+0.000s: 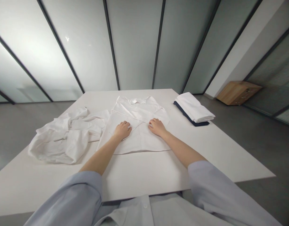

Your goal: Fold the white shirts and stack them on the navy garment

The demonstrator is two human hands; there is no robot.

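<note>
My left hand [123,130] and my right hand [157,127] rest flat on a white shirt [135,141], a short way apart and holding nothing. The shirt lies face down with its collar [135,101] at the far end, and its sides are folded in over the middle. To the left of my left hand, a crumpled white garment [64,136] lies in a loose heap and touches the shirt's left edge. A neat stack of folded white cloth [193,108] lies on a navy folded garment [184,115] at the far right.
All of this lies on a large white table [144,179], whose far and side edges show against a grey floor. Frosted glass panels stand beyond it. A low wooden cabinet [237,92] stands at the far right. Light blue sleeves [212,188] cover my forearms nearest me.
</note>
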